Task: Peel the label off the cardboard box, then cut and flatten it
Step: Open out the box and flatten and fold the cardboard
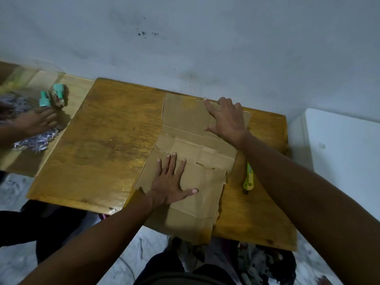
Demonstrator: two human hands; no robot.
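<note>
The brown cardboard box [191,140] lies opened out flat on the wooden table [107,145], its near end hanging over the table's front edge. My left hand [171,182] rests palm down on the near half, fingers spread. My right hand [226,118] lies palm down on the far half near the wall, fingers also spread. Neither hand grips anything. A yellow-green utility knife [249,177] lies on the table just right of the cardboard, under my right forearm. I see no label on the cardboard.
Another person's hand [39,120] moves, blurred, over a lighter side table [76,93] at the left, beside shredded paper [33,140] and teal-and-brown items [55,96]. A white cabinet [339,145] stands at the right. A grey wall runs behind the table.
</note>
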